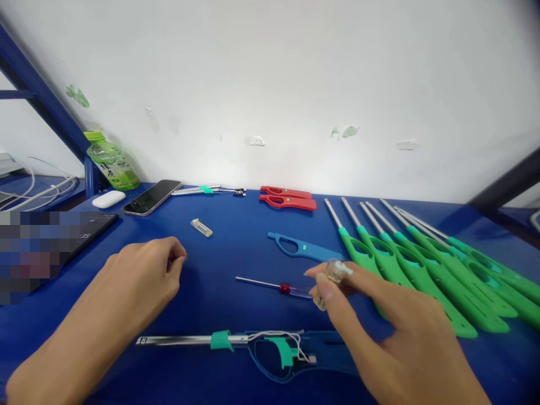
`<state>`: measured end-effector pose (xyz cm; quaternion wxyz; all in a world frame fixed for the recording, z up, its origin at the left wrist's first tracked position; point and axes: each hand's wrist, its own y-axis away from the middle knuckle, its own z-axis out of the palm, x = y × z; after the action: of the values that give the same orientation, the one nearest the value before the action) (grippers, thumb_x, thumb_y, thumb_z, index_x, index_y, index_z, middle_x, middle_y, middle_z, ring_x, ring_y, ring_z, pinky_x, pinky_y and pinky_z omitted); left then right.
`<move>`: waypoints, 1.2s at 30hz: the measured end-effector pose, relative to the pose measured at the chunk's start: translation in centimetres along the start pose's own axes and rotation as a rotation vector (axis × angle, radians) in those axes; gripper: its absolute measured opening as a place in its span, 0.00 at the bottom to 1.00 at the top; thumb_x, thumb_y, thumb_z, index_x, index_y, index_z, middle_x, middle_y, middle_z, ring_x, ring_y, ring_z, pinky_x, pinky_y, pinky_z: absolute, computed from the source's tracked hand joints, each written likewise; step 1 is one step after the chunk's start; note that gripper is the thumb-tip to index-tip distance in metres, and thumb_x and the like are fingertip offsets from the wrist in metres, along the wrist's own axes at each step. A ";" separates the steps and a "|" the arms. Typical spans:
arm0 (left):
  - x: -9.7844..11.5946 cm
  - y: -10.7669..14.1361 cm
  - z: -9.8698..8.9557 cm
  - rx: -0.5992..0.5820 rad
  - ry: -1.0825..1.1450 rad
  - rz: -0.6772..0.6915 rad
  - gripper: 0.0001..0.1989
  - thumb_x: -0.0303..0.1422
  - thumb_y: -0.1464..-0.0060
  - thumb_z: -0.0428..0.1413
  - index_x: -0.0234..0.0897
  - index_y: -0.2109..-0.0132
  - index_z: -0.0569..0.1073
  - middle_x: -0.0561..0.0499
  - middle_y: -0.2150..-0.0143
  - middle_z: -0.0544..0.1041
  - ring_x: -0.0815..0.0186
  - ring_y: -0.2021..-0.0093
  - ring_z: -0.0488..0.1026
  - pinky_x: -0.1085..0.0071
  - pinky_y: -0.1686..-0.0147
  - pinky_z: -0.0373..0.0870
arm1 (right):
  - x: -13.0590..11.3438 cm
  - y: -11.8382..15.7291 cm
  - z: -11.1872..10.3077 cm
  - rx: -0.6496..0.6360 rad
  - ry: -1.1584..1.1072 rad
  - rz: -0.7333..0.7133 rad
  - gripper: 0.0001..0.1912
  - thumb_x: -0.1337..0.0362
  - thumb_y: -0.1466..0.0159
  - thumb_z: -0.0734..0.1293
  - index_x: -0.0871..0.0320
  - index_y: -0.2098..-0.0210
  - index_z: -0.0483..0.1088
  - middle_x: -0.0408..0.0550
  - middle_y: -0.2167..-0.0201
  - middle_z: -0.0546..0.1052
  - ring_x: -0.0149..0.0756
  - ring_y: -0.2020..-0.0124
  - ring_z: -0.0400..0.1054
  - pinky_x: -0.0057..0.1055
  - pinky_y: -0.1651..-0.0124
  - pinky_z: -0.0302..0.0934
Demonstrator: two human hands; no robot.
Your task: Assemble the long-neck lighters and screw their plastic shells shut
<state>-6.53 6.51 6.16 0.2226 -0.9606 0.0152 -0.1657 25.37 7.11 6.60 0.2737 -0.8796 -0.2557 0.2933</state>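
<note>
My right hand (392, 320) pinches a small clear plastic lighter fuel tank (335, 271) with a pale tip between thumb and fingers. Below it lies an open blue lighter shell (270, 374), holding a metal tube (181, 340), white wires and a teal trigger (283, 351). A screwdriver (284, 288) with a red and clear handle rests behind, its end partly hidden by my right hand. My left hand (147, 270) hovers over the table at left, fingers curled closed; their inner side is hidden. Another clear fuel tank (201, 227) lies just beyond it.
Several green long-neck lighters (405, 259) fan out at right. A blue shell half (307, 247), red shell halves (289, 199) and metal tubes with wires (206, 190) lie farther back. At left are a phone (152, 198), a white case (108, 199) and a bottle (112, 163).
</note>
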 end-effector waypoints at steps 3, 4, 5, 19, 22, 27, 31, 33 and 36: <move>1.3 -0.8 -0.3 -0.105 0.051 -0.094 0.10 0.41 0.44 0.58 0.47 0.68 0.81 0.55 0.73 0.83 0.59 0.74 0.81 0.68 0.76 0.71 | 0.0 0.2 -0.1 0.016 0.027 -0.008 0.05 0.59 0.27 0.67 0.48 0.56 0.76 0.36 0.59 0.88 0.34 0.59 0.85 0.20 0.65 0.75; 1.9 -1.0 -0.3 -0.134 0.095 -0.112 0.11 0.44 0.43 0.57 0.48 0.66 0.82 0.55 0.71 0.84 0.60 0.74 0.81 0.68 0.76 0.74 | -0.1 0.2 -0.1 0.010 0.023 0.003 0.04 0.59 0.27 0.68 0.47 0.56 0.76 0.36 0.59 0.87 0.33 0.59 0.85 0.19 0.65 0.74; 2.6 -1.1 -0.3 -0.154 0.138 -0.126 0.13 0.47 0.42 0.56 0.48 0.63 0.83 0.55 0.71 0.84 0.61 0.76 0.80 0.69 0.77 0.75 | -0.1 0.2 -0.1 0.004 0.012 0.014 0.03 0.58 0.26 0.68 0.47 0.56 0.75 0.34 0.60 0.87 0.31 0.59 0.85 0.18 0.66 0.73; 7.3 0.2 -0.2 -0.191 0.746 -0.222 0.13 0.51 0.37 0.64 0.49 0.58 0.81 0.60 0.77 0.78 0.76 0.80 0.70 0.87 0.79 0.68 | 0.4 0.5 0.0 -0.140 -0.064 0.158 0.11 0.57 0.21 0.60 0.42 0.55 0.74 0.28 0.55 0.86 0.24 0.55 0.83 0.18 0.57 0.73; 8.3 0.4 0.1 -0.216 0.796 -0.227 0.14 0.52 0.37 0.64 0.48 0.60 0.81 0.59 0.78 0.77 0.74 0.81 0.71 0.86 0.81 0.67 | 0.6 0.4 0.0 -0.155 -0.098 0.164 0.12 0.57 0.21 0.60 0.39 0.54 0.75 0.25 0.57 0.86 0.23 0.56 0.83 0.18 0.56 0.73; 9.3 0.5 0.3 -0.216 0.846 -0.231 0.14 0.50 0.37 0.64 0.47 0.63 0.82 0.58 0.79 0.78 0.74 0.82 0.71 0.85 0.82 0.68 | 0.7 0.5 -0.2 -0.186 -0.097 0.125 0.13 0.57 0.21 0.59 0.38 0.53 0.76 0.24 0.55 0.86 0.24 0.53 0.83 0.17 0.57 0.74; 9.6 0.4 0.7 -0.203 0.866 -0.241 0.13 0.49 0.36 0.64 0.47 0.63 0.82 0.58 0.76 0.79 0.74 0.81 0.71 0.85 0.81 0.68 | 0.3 0.6 -0.2 -0.166 -0.128 0.075 0.06 0.55 0.23 0.65 0.38 0.51 0.74 0.25 0.58 0.86 0.24 0.58 0.84 0.14 0.60 0.74; 9.7 0.4 0.8 -0.183 0.844 -0.246 0.11 0.47 0.37 0.64 0.48 0.62 0.81 0.59 0.76 0.77 0.75 0.80 0.71 0.85 0.80 0.67 | 0.1 0.3 0.0 -0.140 -0.174 0.058 0.04 0.55 0.26 0.69 0.39 0.52 0.74 0.26 0.60 0.85 0.24 0.62 0.83 0.14 0.62 0.73; 9.9 0.7 0.8 -0.194 0.873 -0.253 0.08 0.44 0.37 0.65 0.48 0.63 0.81 0.60 0.77 0.76 0.75 0.79 0.72 0.86 0.79 0.66 | -0.3 0.0 0.4 -0.137 -0.217 0.049 0.06 0.60 0.30 0.74 0.42 0.57 0.73 0.27 0.64 0.82 0.22 0.66 0.80 0.13 0.62 0.71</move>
<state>3.16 5.24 8.27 0.0826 -0.8117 0.0054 -0.5781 24.88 7.07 6.47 0.1762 -0.8652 -0.2819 0.3753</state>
